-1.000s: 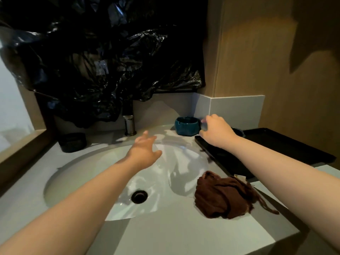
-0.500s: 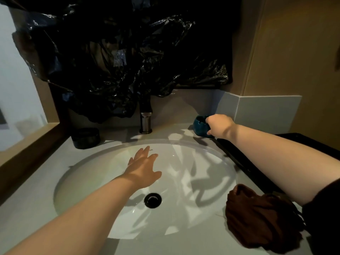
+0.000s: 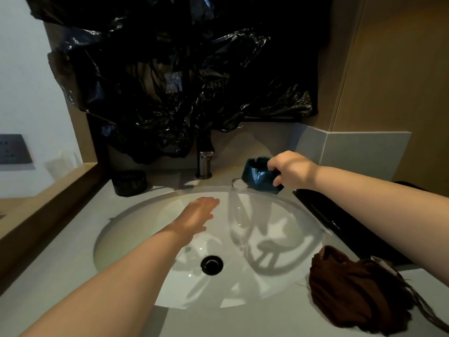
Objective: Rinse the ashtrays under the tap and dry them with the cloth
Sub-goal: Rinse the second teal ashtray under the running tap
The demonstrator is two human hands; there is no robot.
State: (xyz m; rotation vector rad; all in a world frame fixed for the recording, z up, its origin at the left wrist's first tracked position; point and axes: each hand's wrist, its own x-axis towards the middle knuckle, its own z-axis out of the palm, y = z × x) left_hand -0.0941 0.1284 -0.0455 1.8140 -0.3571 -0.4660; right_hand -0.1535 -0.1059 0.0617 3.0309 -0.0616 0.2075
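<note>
My right hand (image 3: 290,171) grips a teal ashtray (image 3: 257,174) by its right side and holds it tilted, just above the counter at the back right rim of the white basin (image 3: 136,215). My left hand (image 3: 198,216) hovers flat over the basin with straight fingers and holds nothing. The metal tap (image 3: 204,164) stands behind the basin, its top hidden by black plastic. A brown cloth (image 3: 357,291) lies crumpled on the counter at the right. A dark round ashtray (image 3: 129,182) sits on the counter left of the tap.
A black tray (image 3: 340,227) lies along the counter's right side, under my right forearm. Black plastic sheeting (image 3: 170,76) hangs over the wall behind the tap. The drain (image 3: 211,264) is in the basin's middle. A wooden ledge (image 3: 48,198) borders the left.
My right hand has closed on the teal ashtray and lifted it, tilted, toward the basin. My left hand stays over the basin, a little flatter.
</note>
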